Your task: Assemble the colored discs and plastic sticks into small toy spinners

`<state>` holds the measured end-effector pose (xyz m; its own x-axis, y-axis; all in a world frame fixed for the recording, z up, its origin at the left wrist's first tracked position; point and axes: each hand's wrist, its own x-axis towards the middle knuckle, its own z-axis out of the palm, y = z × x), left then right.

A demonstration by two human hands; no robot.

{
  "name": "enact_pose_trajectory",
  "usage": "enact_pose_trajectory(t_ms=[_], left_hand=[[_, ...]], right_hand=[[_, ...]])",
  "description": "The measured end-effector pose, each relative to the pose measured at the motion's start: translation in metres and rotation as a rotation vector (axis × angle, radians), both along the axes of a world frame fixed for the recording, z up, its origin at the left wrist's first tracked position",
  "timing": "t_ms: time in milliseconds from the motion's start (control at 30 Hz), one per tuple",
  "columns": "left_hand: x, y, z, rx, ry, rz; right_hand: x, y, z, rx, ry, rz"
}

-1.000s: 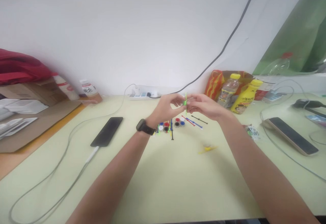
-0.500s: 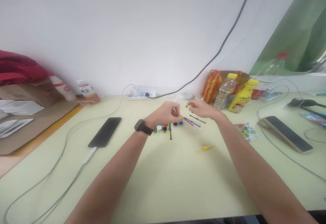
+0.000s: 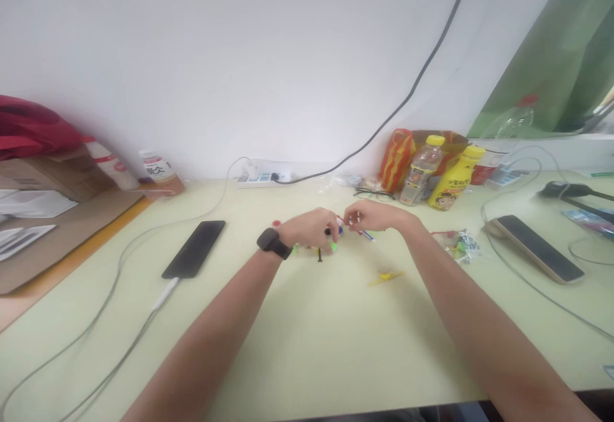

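My left hand (image 3: 309, 227), with a black watch (image 3: 273, 243) on its wrist, is curled low over a small pile of coloured caps and thin sticks (image 3: 330, 246) on the pale yellow table (image 3: 311, 345). What its fingers grip is hidden. My right hand (image 3: 377, 216) is close beside it, fingertips pinched on a thin red and white stick (image 3: 352, 222). A blue stick (image 3: 368, 236) lies just under that hand. One black stick (image 3: 320, 255) pokes out below my left hand. A yellow piece (image 3: 386, 276) lies alone nearer to me.
A black phone (image 3: 194, 248) on a white cable lies at the left, another phone (image 3: 537, 248) at the right. Along the wall are a power strip (image 3: 259, 179), two yellow-capped bottles (image 3: 453, 182), an orange bag (image 3: 396, 160) and glasses (image 3: 371, 193). A crumpled wrapper (image 3: 458, 243) lies right of my hands.
Both hands have come down from mid-air to the pile on the table. The green piece they held up together is no longer between them; a green piece now lies by my left hand.
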<state>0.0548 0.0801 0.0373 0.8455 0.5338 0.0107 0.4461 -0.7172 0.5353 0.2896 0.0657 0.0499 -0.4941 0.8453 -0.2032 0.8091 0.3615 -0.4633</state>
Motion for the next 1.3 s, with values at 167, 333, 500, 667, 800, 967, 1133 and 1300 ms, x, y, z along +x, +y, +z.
enact_pose_trajectory(t_ms=[167, 333, 500, 667, 800, 967, 1133, 1300], left_hand=[[-0.006, 0.002, 0.009, 0.172, 0.059, 0.131], [-0.007, 0.002, 0.008, 0.157, 0.134, 0.171], [-0.007, 0.001, 0.006, 0.094, 0.086, 0.170], [-0.006, 0.004, 0.004, 0.071, 0.043, 0.143], [-0.004, 0.006, 0.001, 0.088, 0.064, 0.142], [-0.004, 0.007, -0.002, 0.117, 0.066, 0.135], [-0.007, 0.006, 0.001, 0.149, 0.042, 0.121], [-0.007, 0.006, 0.001, 0.219, 0.019, 0.081]], right_hand=[[-0.018, 0.000, -0.005, 0.022, 0.071, 0.080], [-0.018, -0.001, -0.003, -0.009, 0.074, 0.052], [-0.007, -0.011, 0.017, -0.071, 0.044, 0.054], [0.007, -0.045, 0.031, -0.202, -0.116, 0.089], [0.012, -0.073, 0.019, -0.312, -0.271, 0.007], [0.019, -0.084, 0.008, -0.261, -0.169, 0.027], [0.022, -0.080, 0.029, -0.180, 0.069, 0.088], [0.021, -0.061, 0.057, -0.147, 0.241, 0.048]])
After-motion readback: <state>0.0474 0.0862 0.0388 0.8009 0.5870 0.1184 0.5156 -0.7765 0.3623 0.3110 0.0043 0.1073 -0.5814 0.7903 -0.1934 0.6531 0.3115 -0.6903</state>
